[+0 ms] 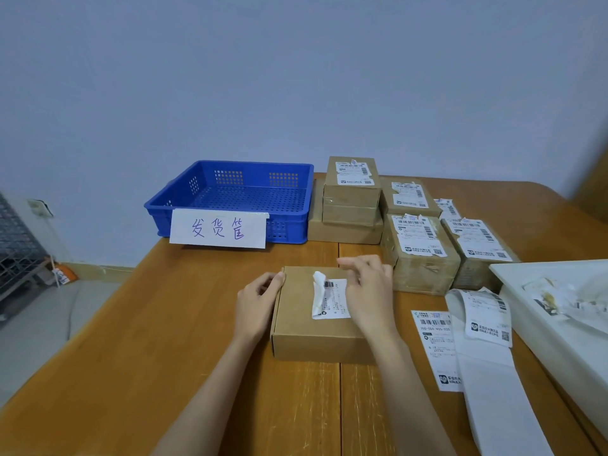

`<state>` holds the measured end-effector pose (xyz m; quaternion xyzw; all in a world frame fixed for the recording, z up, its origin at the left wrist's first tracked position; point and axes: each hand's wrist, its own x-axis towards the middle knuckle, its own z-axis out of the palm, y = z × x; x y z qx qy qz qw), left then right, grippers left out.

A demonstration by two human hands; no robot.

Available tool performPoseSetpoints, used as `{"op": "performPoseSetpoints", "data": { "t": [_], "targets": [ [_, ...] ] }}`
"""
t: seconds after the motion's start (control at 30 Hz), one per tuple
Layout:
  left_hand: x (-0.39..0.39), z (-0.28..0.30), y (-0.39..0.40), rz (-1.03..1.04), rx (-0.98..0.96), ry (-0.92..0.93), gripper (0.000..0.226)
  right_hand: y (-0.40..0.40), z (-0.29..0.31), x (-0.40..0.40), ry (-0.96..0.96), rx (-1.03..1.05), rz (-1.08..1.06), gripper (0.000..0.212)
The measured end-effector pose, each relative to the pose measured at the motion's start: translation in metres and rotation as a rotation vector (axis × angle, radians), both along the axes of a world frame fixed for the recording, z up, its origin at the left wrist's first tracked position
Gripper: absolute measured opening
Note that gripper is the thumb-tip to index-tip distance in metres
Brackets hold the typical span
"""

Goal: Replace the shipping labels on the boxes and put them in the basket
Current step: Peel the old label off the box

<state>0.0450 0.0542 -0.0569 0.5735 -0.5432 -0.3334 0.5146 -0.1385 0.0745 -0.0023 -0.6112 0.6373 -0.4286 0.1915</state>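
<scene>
Flat brown cardboard box (316, 319) is lying on the wooden bench (138, 350) between both hands. Left hand (260, 302) is gripping the box's left edge, fingers curled. Right hand (370, 287) is resting on the box's white shipping label (332, 299), whose left edge is curling up; grip unclear. Empty blue perforated plastic basket (230, 195) is sitting beyond the left hand.

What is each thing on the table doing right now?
Basket: empty.
Front box: closed, flat on the table.
Its label: left edge peeled up.
Left hand: holds the box's left side.
Right hand: on the label.
Other boxes: closed, labels torn.
</scene>
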Motion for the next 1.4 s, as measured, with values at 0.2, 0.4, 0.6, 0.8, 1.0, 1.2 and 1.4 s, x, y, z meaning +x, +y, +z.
{"op": "performPoseSetpoints", "data": {
  "t": [0.2,0.4,0.6,0.8,1.0,1.2,1.4],
  "targets": [
    [-0.0010,0.0015,0.0009,-0.005,-0.004,0.015,0.025,-0.0011,-0.0046,-0.0038,0.218,-0.012,0.049,0.027],
    [-0.0003,0.0002,0.0001,-0.001,0.012,0.002,0.024,-0.0024,-0.0056,-0.0044,0.360,-0.016,0.101,0.019],
    [-0.0003,-0.0002,-0.0001,-0.004,0.007,0.000,0.024,-0.0021,-0.0070,-0.0053,0.380,-0.005,0.113,0.018],
    [0.0003,-0.0009,-0.0003,-0.001,0.005,-0.011,0.025,-0.0002,-0.0055,-0.0076,0.325,-0.008,0.160,0.022],
    [-0.0010,0.0009,0.0013,0.005,-0.011,-0.011,0.025,-0.0011,-0.0069,-0.0060,0.268,-0.025,0.141,0.009],
    [-0.0014,0.0021,0.0019,0.007,-0.011,-0.019,0.025,-0.0016,-0.0065,-0.0056,0.256,-0.027,0.132,0.016],
    [-0.0003,0.0006,0.0003,0.014,0.001,-0.025,0.025,-0.0029,-0.0072,-0.0072,0.166,-0.015,0.131,0.022]
  ]
}}
